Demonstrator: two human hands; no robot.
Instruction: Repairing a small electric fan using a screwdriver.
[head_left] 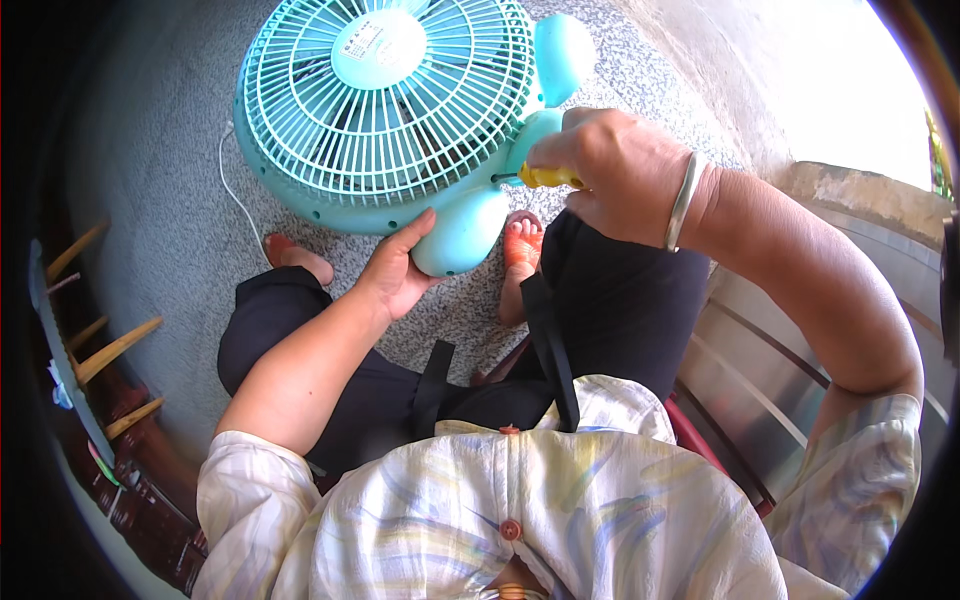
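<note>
A turquoise electric fan with a round slatted grille faces up above my knees. Its plastic body has rounded lobes along the edge, and one lobe sits in my left hand. The thumb lies on top of that lobe and the other fingers go beneath it, mostly hidden. My right hand is closed round the yellow handle of a screwdriver. The screwdriver's dark shaft points left, and its tip meets the fan's rim between two lobes. Whether the tip sits in a screw is too small to tell.
A white cord hangs off the fan's left side onto the speckled grey floor. At the left are wooden pegs on a dark frame. A low ledge and grey panels stand at the right.
</note>
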